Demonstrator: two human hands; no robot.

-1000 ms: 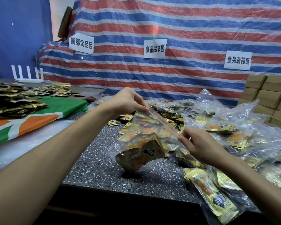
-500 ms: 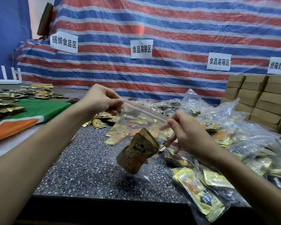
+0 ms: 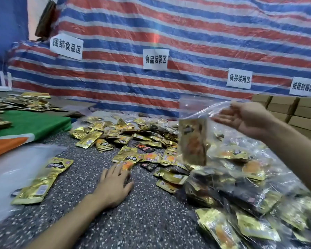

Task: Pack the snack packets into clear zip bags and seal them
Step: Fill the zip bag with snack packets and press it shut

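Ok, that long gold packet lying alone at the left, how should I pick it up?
Pinch the gold packet at its far right end, coming in from the right: it lies flat and slanted, with that end uncovered and nearest your left hand.

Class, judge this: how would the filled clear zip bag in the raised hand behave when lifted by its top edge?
Probably floppy: the filled zip bag sags below the right hand, its film stretched. Likely bottom-heavy and apt to swing, since the packets bunch low. The glossy film may slip.
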